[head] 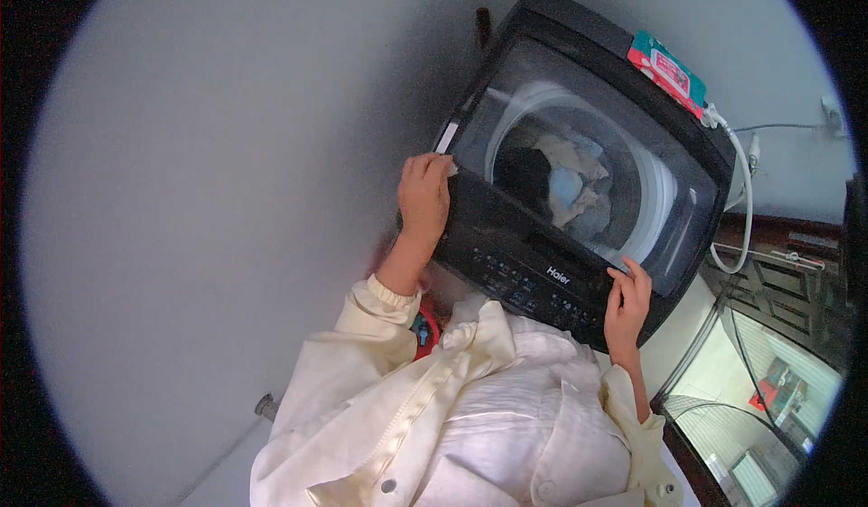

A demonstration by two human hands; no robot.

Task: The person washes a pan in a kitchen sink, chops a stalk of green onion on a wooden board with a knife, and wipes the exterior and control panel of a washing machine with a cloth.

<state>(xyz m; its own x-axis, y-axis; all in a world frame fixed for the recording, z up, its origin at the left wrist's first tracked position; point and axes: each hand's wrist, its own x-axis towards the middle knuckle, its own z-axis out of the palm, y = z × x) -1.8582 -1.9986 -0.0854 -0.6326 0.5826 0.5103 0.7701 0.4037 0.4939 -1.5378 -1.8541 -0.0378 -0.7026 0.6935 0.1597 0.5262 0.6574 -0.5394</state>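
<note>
Before me stands a black Haier top-loading washing machine [522, 263], its see-through lid [610, 120] down. Through the lid, clothes [569, 174] in pale, light blue and dark tones lie in the drum. My left hand [425, 198] is at the left front corner of the lid, pinching a small whitish piece whose kind I cannot tell. On the right, my right hand [628, 303] rests at the lid's front edge beside the control panel, fingers apart and holding nothing that shows.
A red and green packet [668, 73] lies on the machine's back rim. A white hose [748, 202] curves down at its right. A plain wall [203, 168] runs along the left. Part of a red container [427, 330] shows beneath my left sleeve. A dark-framed glass pane [753, 385] is at lower right.
</note>
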